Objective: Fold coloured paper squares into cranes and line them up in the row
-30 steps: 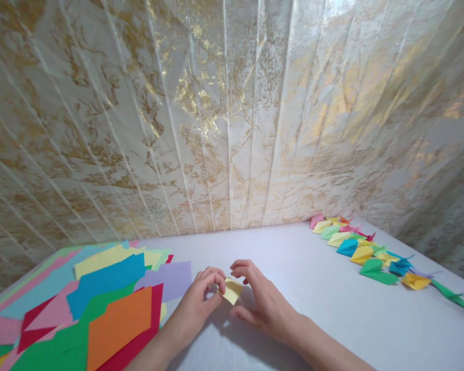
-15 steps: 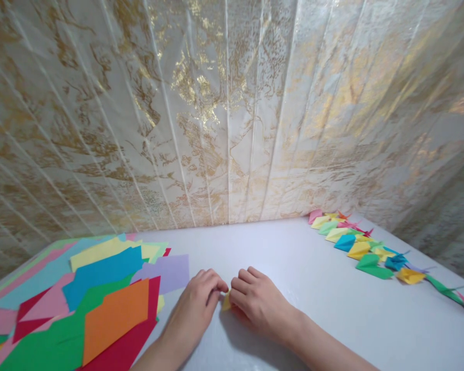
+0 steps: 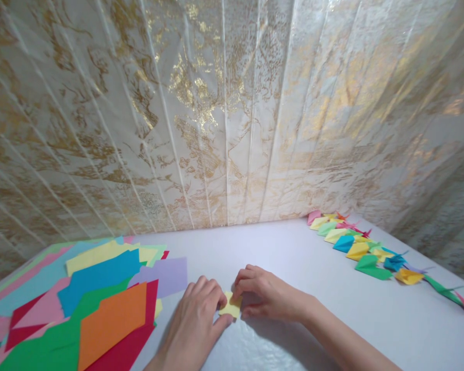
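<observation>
A small pale yellow piece of folded paper [image 3: 231, 305] lies on the white tabletop between my hands. My left hand [image 3: 201, 317] grips its left side, the index finger at the far left corner and the thumb along the near edge. From the other side, my right hand [image 3: 268, 296] has its curled fingertips on the paper's upper right corner, with the thumb low beside the right edge. Part of the paper is hidden under the fingers, so its exact folds are hard to make out.
Loose coloured paper sheets, among them an orange sheet [image 3: 114, 322] and a blue sheet [image 3: 100, 278], overlap on the left. Several folded paper figures, such as a green one [image 3: 371, 265], line the table's right side. A gold-patterned curtain [image 3: 224, 129] hangs behind the table.
More of the yellow paper now shows flat between my hands. My left thumb has come down to its near edge, and my right hand has opened from a closer curl and shifted right.
</observation>
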### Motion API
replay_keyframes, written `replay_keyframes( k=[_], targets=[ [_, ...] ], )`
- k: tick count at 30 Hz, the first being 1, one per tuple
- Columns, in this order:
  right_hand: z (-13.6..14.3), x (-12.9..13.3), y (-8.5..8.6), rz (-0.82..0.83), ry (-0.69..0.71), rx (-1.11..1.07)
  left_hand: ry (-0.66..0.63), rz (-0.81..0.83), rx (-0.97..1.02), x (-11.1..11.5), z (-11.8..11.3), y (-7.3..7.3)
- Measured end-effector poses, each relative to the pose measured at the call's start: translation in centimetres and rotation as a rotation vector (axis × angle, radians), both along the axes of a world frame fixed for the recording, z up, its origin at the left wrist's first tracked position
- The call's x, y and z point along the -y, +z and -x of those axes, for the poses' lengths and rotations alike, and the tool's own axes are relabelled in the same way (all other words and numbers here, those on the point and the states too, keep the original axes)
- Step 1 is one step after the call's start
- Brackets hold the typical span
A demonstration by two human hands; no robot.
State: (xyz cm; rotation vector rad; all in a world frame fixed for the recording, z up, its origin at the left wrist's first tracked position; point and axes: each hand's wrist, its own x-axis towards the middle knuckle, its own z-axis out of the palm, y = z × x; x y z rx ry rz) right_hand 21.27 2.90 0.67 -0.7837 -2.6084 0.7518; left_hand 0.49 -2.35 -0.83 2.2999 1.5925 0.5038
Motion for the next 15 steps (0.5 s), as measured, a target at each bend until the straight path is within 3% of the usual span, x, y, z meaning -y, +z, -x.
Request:
replay_keyframes(
  k=[8, 15],
  targets=[
    [1.6, 0.4, -1.7, 0.039, -0.28, -0.055, 0.017, -0.02, -0.076, -0.4, 0.5, -0.2],
    [2.5, 0.9, -2.0, 0.033, -0.381, -0.013, 0.056, -0.041, -0.133, -0.1, -0.1, -0.5]
  ],
)
